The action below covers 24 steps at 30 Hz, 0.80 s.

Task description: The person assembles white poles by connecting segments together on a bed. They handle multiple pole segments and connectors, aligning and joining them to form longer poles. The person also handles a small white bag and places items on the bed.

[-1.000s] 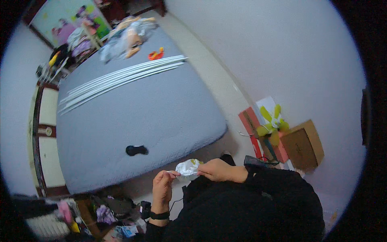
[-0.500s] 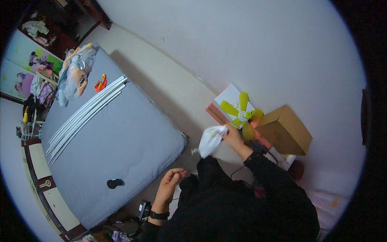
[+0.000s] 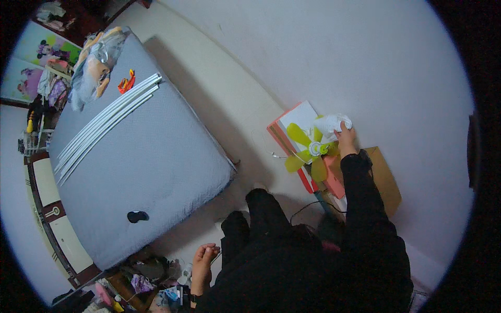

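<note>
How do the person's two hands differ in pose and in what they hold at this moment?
The right hand is stretched far forward, gripping a white crumpled cloth against the yellow-bladed fan; the left hand hangs low beside the body, holding nothing. The right hand's fingers are closed on the cloth; the left hand's are loosely curled. Both arms wear black sleeves.

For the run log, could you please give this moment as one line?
right hand: holds white cloth at yellow fan | left hand: empty, low by leg | nearby: grey mattress, cardboard box
</note>
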Tool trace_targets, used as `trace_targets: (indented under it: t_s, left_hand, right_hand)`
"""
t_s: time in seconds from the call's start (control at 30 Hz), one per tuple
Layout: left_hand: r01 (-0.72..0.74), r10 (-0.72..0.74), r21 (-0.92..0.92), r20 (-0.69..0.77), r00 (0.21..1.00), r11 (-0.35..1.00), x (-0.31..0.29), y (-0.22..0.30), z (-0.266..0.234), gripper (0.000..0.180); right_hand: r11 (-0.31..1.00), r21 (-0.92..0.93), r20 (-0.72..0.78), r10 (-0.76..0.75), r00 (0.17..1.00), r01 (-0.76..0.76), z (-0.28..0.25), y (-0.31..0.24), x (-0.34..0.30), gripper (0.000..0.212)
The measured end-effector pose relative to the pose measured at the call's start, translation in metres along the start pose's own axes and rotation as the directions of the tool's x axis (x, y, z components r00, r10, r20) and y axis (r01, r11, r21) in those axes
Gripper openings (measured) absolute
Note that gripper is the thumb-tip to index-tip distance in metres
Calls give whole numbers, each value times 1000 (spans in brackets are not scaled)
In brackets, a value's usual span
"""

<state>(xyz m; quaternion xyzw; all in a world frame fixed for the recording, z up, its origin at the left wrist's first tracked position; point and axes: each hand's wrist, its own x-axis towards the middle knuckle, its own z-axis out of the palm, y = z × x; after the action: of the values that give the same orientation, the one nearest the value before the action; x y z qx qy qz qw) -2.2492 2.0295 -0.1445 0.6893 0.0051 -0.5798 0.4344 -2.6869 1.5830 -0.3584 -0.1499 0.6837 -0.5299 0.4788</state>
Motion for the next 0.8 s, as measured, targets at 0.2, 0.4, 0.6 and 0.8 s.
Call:
trace_targets:
  t_s: [0.2,0.4,0.6,0.8]
  left_hand:
    - [42,-43,23,3,999,999,3,-8,11,20]
    - [32,-36,61,78,996,998,15,-4,26,20]
    - [-61,-13,301,238,971,952,38,20,72,21]
    - [-647,518,618,410,750,447,65,73,141,40]
  right_hand:
    - [1000,11,-34,-7,999,7,-16,1,-6,30]
    - [998,-57,49,-38,998,41,-26,-7,-14,31]
    - [732,-589,558,62,827,342,18,-9,-123,41]
    - [853,-356,911,227,345,380,64,2,-258,39]
